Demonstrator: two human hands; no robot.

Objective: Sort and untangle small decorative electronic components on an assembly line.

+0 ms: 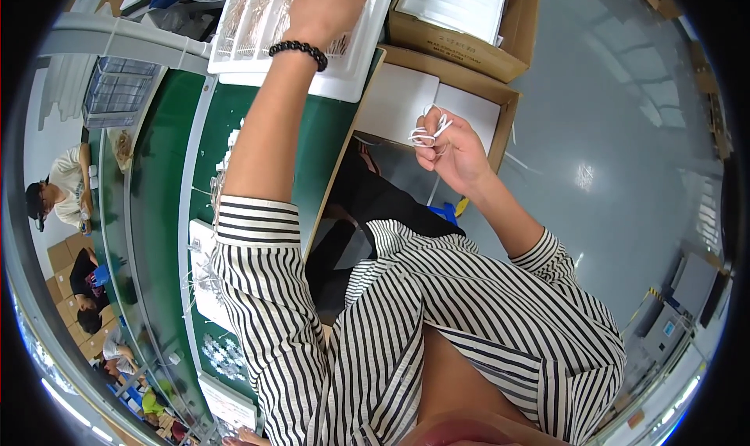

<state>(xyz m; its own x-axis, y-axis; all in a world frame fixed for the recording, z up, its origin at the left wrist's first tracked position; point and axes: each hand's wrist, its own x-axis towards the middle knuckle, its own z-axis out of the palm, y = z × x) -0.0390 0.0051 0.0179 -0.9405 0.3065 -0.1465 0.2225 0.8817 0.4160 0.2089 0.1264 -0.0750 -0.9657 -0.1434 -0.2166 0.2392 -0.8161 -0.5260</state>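
My left hand point(324, 12), with a black bead bracelet at the wrist, is over a white compartmented tray point(344, 82) at the top of the head view. Its fingers curl downward; whatever they grip is hidden beneath the hand. Thin brownish and silvery wires point(266, 12) lie in the tray's long slots. To the right, my right hand point(457, 153) is raised above an open carton point(504, 121), closed around a looped white cable point(426, 136). Loops of it stick out between the bent fingers.
Another carton point(461, 46) holding white trays stands at the upper right. Along the green workbench point(207, 149) lie small white parts point(226, 161) and more wires. Several people sit at a line on the far left. Grey floor point(601, 172) spreads to the right.
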